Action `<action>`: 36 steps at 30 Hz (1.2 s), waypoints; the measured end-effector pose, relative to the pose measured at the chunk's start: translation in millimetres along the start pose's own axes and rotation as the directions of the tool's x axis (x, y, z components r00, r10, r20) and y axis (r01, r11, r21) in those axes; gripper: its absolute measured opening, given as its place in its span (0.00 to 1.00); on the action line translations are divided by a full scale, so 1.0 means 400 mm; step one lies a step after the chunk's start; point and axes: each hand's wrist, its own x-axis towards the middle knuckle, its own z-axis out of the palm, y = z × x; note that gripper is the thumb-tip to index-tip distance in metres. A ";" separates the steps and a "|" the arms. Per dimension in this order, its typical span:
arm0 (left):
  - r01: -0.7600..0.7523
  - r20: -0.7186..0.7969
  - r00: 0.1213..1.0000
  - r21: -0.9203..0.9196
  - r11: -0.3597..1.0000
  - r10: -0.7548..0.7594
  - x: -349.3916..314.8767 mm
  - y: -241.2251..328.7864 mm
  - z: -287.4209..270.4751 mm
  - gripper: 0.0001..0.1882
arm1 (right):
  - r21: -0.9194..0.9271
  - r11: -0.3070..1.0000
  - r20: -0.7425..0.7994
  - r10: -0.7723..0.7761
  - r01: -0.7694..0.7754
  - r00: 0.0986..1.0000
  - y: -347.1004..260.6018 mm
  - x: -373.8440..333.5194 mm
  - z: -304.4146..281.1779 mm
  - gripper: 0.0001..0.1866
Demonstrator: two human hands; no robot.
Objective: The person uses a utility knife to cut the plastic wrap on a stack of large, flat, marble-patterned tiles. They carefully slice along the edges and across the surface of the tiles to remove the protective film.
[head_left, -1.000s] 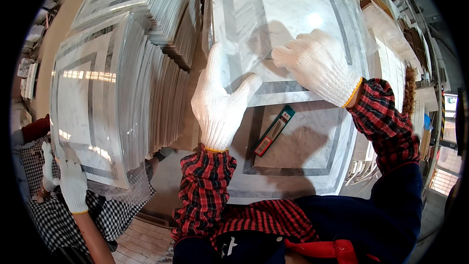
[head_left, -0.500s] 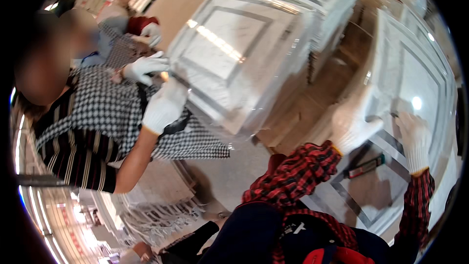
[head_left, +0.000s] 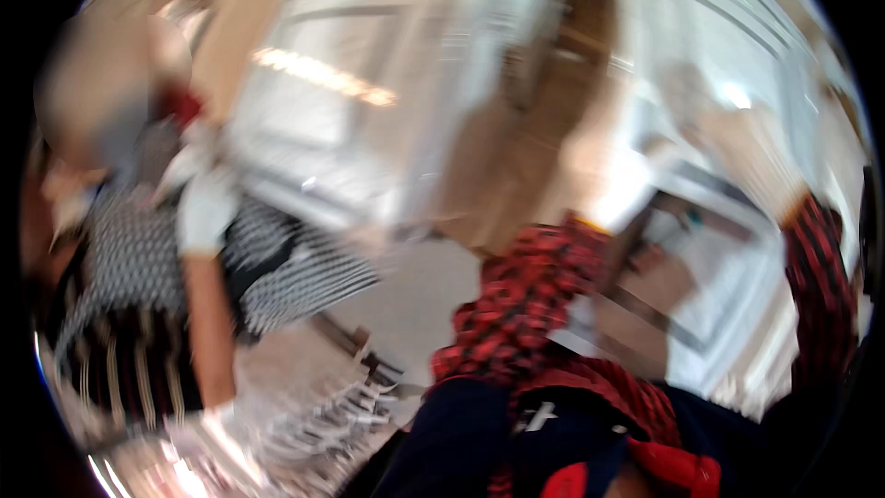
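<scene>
Upper panel (head_left: pixel 719 32): white, marble-like, bearing grey bands set as a frame; its surface is throwing back bright spots of light. It is lying ahead of both hands, its near edge running between them.

Lower panel (head_left: pixel 733 277): same white ground and grey framing, partly in shadow; it is showing on the body side of the hands, under the upper panel's near edge.

Left hand (head_left: pixel 604 166): white glove, yellow cuff edge; it is reaching to the upper panel's left edge. Blur is hiding the fingers; whether they are gripping, cannot tell.

Right hand (head_left: pixel 754 155): white glove; it is hovering over or resting on the upper panel's near part, which one cannot be told. Its grip, wide or narrow, cannot be told either.

Pack (head_left: pixel 688 221): slim, teal at one end, reddish toward the other; it is lying on the lower panel, bodyward of the gap between the hands. Any print on it is blurring past reading.

Emblem (head_left: pixel 541 416): small, white, showing on the wearer's dark blue garment (head_left: pixel 461 443), bodyward of the left hand.

Stack (head_left: pixel 323 120): similar framed panels, glossy; it is standing well left of the left hand, a co-worker's gloved hand (head_left: pixel 206 210) showing near its corner.
</scene>
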 end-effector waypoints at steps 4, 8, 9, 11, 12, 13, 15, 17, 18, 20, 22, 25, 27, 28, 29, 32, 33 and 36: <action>0.256 0.236 0.948 -0.157 0.954 -0.215 -0.017 0.007 -0.056 0.26 | 0.156 0.984 -0.054 -0.075 0.083 0.996 -0.029 0.049 0.016 0.08; 0.341 0.290 0.914 -0.173 0.924 -0.284 -0.026 0.031 -0.048 0.33 | 0.160 0.987 0.026 -0.001 -0.003 1.000 -0.031 0.017 0.000 0.05; 0.333 0.277 0.915 -0.115 0.936 -0.292 -0.026 0.039 -0.051 0.33 | 0.151 0.988 0.049 0.000 -0.008 0.999 -0.029 0.015 -0.003 0.04; 0.305 0.295 0.917 -0.076 0.949 -0.270 -0.038 0.039 -0.045 0.35 | 0.142 0.990 0.089 -0.039 0.026 0.995 -0.028 0.002 -0.013 0.03; 0.308 0.287 0.918 -0.076 0.948 -0.275 -0.044 0.041 -0.048 0.34 | 0.135 0.990 0.107 -0.063 0.048 0.992 -0.027 -0.001 -0.019 0.02; 0.312 0.286 0.917 -0.079 0.947 -0.279 -0.051 0.042 -0.050 0.34 | 0.106 0.991 0.093 -0.089 0.079 0.992 -0.031 -0.005 -0.021 0.02; 0.302 0.280 0.921 -0.079 0.950 -0.269 -0.060 0.036 -0.047 0.33 | 0.045 0.989 0.067 -0.143 0.141 0.987 -0.036 -0.008 -0.026 0.03; 0.288 0.262 0.929 -0.064 0.955 -0.263 -0.067 0.013 -0.054 0.33 | 0.072 0.996 0.152 -0.057 0.047 0.987 -0.062 0.006 -0.041 0.03; 0.284 0.254 0.931 -0.057 0.957 -0.261 -0.068 0.006 -0.056 0.32 | 0.083 0.997 0.196 -0.015 -0.002 0.981 -0.071 0.012 -0.045 0.03; 0.299 0.257 0.927 -0.066 0.952 -0.273 -0.062 0.014 -0.052 0.32 | 0.111 0.994 0.118 0.005 -0.018 0.993 -0.067 0.000 -0.013 0.03; 0.305 0.270 0.923 -0.073 0.950 -0.276 -0.058 0.020 -0.052 0.33 | 0.129 0.991 0.083 0.017 -0.028 0.996 -0.064 -0.004 -0.002 0.03; 0.246 0.248 0.940 -0.018 0.969 -0.234 -0.054 0.004 -0.048 0.37 | 0.117 0.993 0.103 -0.030 0.018 0.994 -0.054 -0.002 0.001 0.04; 0.212 0.224 0.951 0.027 0.977 -0.213 -0.060 -0.004 -0.044 0.39 | 0.082 0.990 0.136 -0.126 0.116 0.983 -0.037 0.003 0.017 0.05; 0.219 0.213 0.951 0.048 0.975 -0.224 -0.061 0.003 -0.048 0.39 | 0.085 0.994 0.157 -0.086 0.073 0.984 -0.042 0.006 0.002 0.04; 0.226 0.210 0.950 0.056 0.972 -0.233 -0.056 0.005 -0.054 0.39 | 0.088 0.996 0.178 -0.047 0.031 0.983 -0.052 0.005 -0.023 0.02; 0.242 0.227 0.944 0.023 0.970 -0.241 -0.044 0.025 -0.058 0.36 | 0.221 0.975 0.006 0.005 -0.006 1.000 -0.038 -0.013 -0.005 0.01; 0.264 0.238 0.937 -0.004 0.965 -0.255 -0.040 0.034 -0.060 0.35 | 0.283 0.959 -0.092 0.020 0.007 0.996 -0.029 -0.020 0.010 0.02; 0.357 0.285 0.903 -0.082 0.931 -0.321 -0.039 0.066 -0.064 0.29 | 0.241 0.970 0.099 -0.015 -0.010 0.995 -0.009 -0.019 -0.005 0.06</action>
